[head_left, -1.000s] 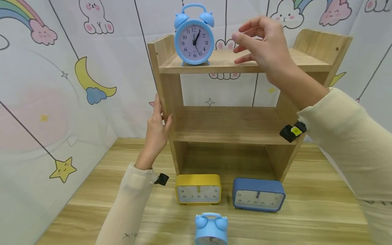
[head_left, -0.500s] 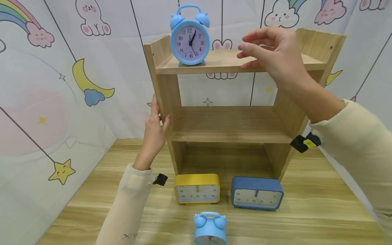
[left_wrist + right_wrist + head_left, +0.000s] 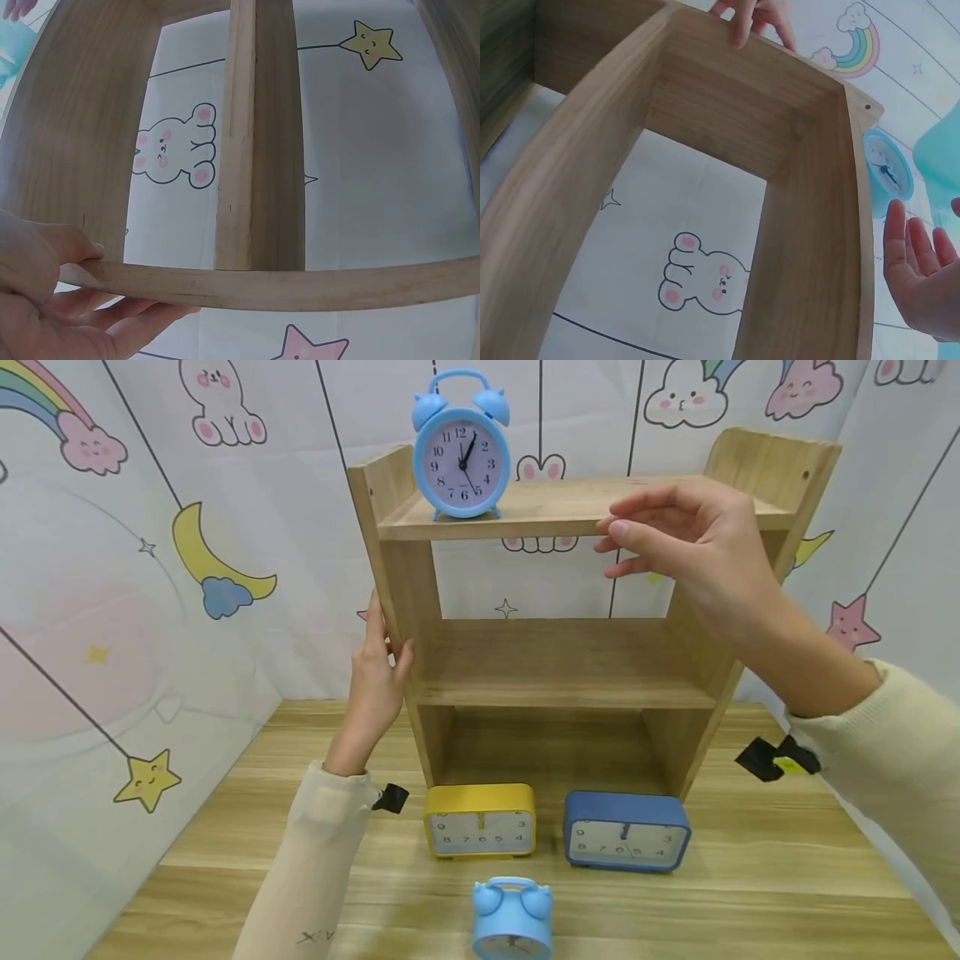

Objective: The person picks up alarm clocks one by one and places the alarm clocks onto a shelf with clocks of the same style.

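Note:
My left hand (image 3: pixel 377 681) grips the left side panel of a wooden shelf (image 3: pixel 562 693). In the left wrist view the thumb (image 3: pixel 71 244) lies on the panel's inner side and the other fingers on its outer side. My right hand (image 3: pixel 712 560) is held in front of the top board, fingers loosely bent and nothing between them. A light blue twin-bell alarm clock (image 3: pixel 462 464) stands upright at the left end of the top board. In the right wrist view this clock (image 3: pixel 889 169) appears beyond my right fingers.
On the wooden table (image 3: pixel 225 860) before the shelf stand a yellow rectangular clock (image 3: pixel 480 818) and a blue rectangular clock (image 3: pixel 626 831). A second light blue twin-bell clock (image 3: pixel 512 918) is nearer me. A printed cloth (image 3: pixel 300 527) hangs behind and at the sides.
My right hand has moved down and to the right, away from the alarm clock on the top board. My left hand keeps its hold on the side panel.

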Demonstrator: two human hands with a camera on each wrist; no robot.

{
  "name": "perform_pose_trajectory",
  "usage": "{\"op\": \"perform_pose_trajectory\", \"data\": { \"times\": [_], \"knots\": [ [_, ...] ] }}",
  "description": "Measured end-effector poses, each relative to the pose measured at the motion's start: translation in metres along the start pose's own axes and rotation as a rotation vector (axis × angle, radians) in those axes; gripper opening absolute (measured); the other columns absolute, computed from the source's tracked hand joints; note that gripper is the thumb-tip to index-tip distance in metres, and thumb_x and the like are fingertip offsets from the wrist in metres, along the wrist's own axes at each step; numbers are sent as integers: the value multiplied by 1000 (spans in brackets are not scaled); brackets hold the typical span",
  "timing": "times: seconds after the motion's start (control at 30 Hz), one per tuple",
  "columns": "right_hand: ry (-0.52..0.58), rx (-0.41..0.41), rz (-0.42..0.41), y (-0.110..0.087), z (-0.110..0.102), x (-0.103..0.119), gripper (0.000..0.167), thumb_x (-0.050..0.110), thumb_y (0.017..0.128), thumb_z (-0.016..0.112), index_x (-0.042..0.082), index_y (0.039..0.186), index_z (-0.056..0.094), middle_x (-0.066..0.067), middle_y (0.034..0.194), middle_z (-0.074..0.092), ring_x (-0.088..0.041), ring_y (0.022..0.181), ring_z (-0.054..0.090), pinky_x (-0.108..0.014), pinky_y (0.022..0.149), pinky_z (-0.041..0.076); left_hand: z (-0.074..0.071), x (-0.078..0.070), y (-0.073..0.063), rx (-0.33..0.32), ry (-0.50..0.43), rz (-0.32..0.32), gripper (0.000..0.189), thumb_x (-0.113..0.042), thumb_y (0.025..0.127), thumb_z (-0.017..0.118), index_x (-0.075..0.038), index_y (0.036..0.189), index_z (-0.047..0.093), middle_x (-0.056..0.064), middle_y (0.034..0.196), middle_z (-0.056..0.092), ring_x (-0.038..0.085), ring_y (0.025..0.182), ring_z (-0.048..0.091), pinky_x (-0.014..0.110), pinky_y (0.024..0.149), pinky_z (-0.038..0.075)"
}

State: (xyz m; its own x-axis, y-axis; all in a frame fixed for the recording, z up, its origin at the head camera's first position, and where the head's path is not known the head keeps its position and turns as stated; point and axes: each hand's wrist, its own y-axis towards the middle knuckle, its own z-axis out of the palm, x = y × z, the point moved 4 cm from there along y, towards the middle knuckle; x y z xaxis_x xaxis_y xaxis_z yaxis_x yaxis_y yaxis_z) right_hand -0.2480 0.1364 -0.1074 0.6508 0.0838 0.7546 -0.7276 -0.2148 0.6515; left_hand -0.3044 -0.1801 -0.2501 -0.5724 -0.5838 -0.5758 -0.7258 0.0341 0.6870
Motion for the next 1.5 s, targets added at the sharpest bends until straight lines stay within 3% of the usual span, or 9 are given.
{"op": "perform_pose_trajectory", "data": {
  "times": [0.5, 0.93, 1.2, 1.5],
  "knots": [
    [-53, 105, 96, -55, 8, -23, 22, -1, 92, 69, -7, 113, 65, -17, 108, 70, -25, 90, 70, -30, 82, 59, -2, 0, -1, -9, -3, -14, 77, -2, 102, 52, -20, 161, 7, 22, 147, 47, 43, 108, 64, 49, 77, 60],
    [-89, 180, 234, -114, 13, -54, 23, -3, 94, 66, -7, 116, 62, -17, 112, 69, -25, 95, 69, -33, 84, 58, 1, -1, 1, 4, -12, -6, 75, -4, 102, 52, -22, 161, 8, 22, 147, 46, 43, 108, 64, 49, 78, 60],
    [-93, 217, 374, -155, 23, -78, 26, 4, 93, 69, -2, 118, 62, -14, 115, 68, -28, 102, 68, -35, 86, 58, 1, 0, 1, -2, -4, -14, 74, -3, 103, 52, -20, 161, 9, 21, 149, 44, 44, 107, 64, 49, 78, 60],
    [18, 246, 408, -200, 39, -111, 35, 1, 90, 72, -4, 123, 60, -13, 118, 68, -24, 108, 67, -35, 85, 59, 1, 0, 1, 2, -3, -16, 75, -4, 103, 51, -21, 161, 7, 22, 148, 45, 44, 108, 64, 50, 77, 60]
  ]
}}
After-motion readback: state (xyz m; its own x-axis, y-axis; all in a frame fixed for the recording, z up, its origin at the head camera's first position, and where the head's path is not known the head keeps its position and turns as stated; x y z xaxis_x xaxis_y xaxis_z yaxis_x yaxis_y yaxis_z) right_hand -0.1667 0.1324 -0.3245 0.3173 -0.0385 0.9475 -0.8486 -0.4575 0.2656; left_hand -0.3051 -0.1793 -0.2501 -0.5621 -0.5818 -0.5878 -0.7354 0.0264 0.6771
